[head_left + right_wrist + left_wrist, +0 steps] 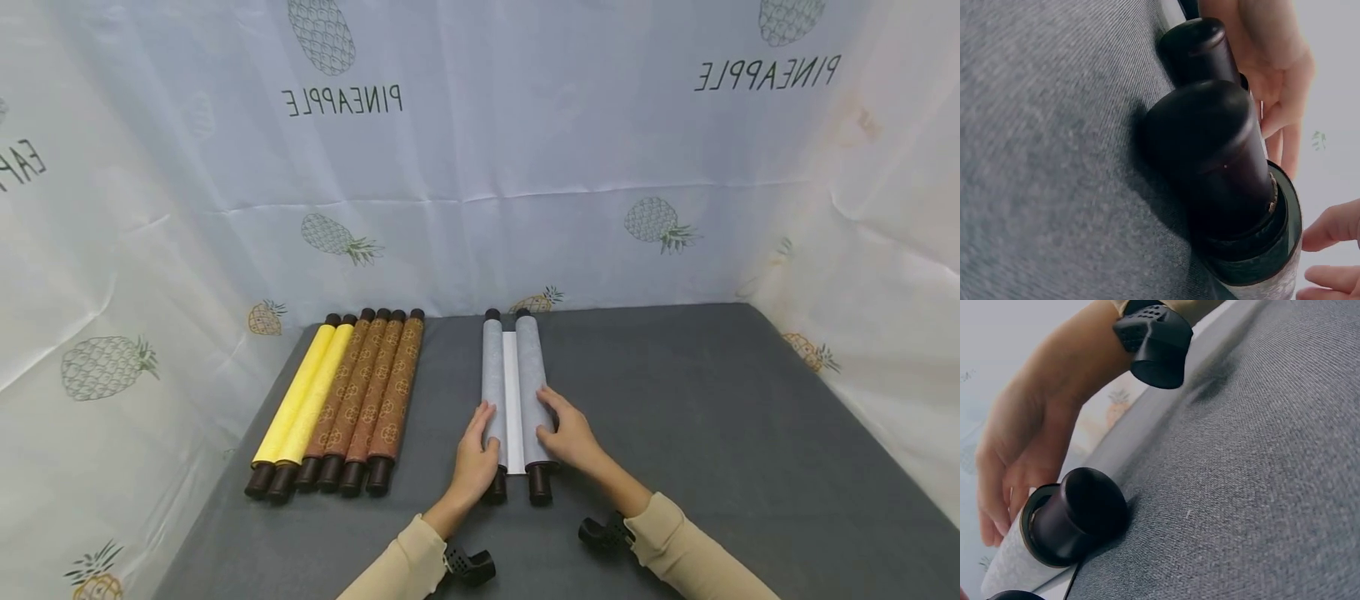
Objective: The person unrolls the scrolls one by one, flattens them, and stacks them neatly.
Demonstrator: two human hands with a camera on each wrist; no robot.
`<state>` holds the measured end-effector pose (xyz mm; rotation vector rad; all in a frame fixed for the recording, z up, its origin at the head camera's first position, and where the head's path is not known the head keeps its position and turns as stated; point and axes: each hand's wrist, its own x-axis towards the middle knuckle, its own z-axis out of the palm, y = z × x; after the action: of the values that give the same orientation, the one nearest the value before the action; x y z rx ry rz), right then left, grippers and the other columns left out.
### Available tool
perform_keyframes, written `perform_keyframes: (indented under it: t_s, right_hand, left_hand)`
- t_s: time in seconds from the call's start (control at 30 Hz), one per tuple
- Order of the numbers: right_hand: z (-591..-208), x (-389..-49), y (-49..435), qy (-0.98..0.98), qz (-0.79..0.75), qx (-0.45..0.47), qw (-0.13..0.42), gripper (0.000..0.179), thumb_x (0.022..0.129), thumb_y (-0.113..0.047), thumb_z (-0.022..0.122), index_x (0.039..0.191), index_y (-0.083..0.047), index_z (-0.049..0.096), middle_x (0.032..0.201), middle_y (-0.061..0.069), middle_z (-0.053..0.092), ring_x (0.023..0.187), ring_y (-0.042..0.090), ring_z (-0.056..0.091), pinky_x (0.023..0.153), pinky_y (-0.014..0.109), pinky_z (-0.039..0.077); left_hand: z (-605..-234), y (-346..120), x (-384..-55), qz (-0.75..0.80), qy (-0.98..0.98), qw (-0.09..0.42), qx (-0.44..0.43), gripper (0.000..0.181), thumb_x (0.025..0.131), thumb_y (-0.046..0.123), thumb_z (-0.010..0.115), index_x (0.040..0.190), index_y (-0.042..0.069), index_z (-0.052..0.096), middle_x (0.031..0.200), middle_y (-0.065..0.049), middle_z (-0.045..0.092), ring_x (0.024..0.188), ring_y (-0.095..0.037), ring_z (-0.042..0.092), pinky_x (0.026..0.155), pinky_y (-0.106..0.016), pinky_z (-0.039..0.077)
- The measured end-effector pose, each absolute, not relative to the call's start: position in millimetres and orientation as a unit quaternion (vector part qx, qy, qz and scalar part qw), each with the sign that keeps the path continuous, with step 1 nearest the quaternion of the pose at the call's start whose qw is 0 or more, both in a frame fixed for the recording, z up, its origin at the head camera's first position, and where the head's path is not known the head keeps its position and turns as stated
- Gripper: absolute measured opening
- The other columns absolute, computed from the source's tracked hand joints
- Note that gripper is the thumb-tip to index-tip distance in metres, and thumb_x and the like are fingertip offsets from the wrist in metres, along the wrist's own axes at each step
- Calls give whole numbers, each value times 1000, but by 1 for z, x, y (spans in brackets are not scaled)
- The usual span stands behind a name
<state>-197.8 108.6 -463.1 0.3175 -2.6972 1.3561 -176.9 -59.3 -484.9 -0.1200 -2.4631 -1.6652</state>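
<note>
A grey-covered scroll lies partly unrolled on the dark table, with a left roll (492, 367) and a thicker right roll (531, 358). Between them shows a narrow strip of white paper (513, 400). Dark knobs cap both rolls; the left roll's near knob (1094, 506) is large in the left wrist view. My left hand (474, 458) rests against the left roll's outer side, its thumb over the top. On the other side, my right hand (573, 433) touches the right roll with thumb and fingertips. In the right wrist view, the right roll's knob (1210, 144) hides part of the scroll.
Two yellow scrolls (303, 392) and several brown patterned scrolls (375, 383) lie rolled up side by side at the left of the table (675, 400). A pineapple-print curtain (465, 150) hangs behind and at the sides. Each wrist wears a black camera.
</note>
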Motion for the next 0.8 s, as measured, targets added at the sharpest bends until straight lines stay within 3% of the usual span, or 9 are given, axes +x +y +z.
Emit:
perform_keyframes:
  t_s: [0.23, 0.4, 0.57, 0.8]
  right_hand:
    - [-470, -200, 107, -894, 433, 103, 50, 56, 79, -1, 57, 133, 10, 50, 149, 25, 40, 138, 43, 39, 112, 54, 35]
    - [-474, -200, 106, -900, 422, 96, 58, 54, 88, -14, 64, 133, 11, 49, 149, 28, 40, 136, 44, 41, 110, 55, 37]
    - [-473, -198, 106, -905, 415, 80, 49, 66, 87, -22, 69, 138, 11, 43, 150, 29, 38, 137, 45, 39, 110, 56, 36]
    - [-475, -193, 108, -910, 403, 84, 48, 77, 82, -21, 74, 141, 12, 37, 148, 32, 37, 137, 46, 39, 109, 56, 37]
  left_hand:
    - [-487, -59, -177, -554, -829, 71, -37, 51, 88, -3, 44, 138, -2, 49, 153, -22, 36, 143, -43, 32, 114, -58, 28]
    - [-491, -61, -177, -547, -832, 81, -51, 51, 89, 4, 55, 138, -4, 47, 153, -24, 36, 141, -44, 33, 113, -59, 30]
    - [-493, -64, -178, -535, -837, 95, -69, 60, 83, 8, 68, 137, -8, 47, 150, -26, 38, 139, -45, 37, 109, -61, 34]
    - [-498, -67, -176, -535, -835, 103, -75, 66, 79, 7, 72, 138, -8, 45, 149, -26, 38, 138, -45, 38, 108, -61, 35]
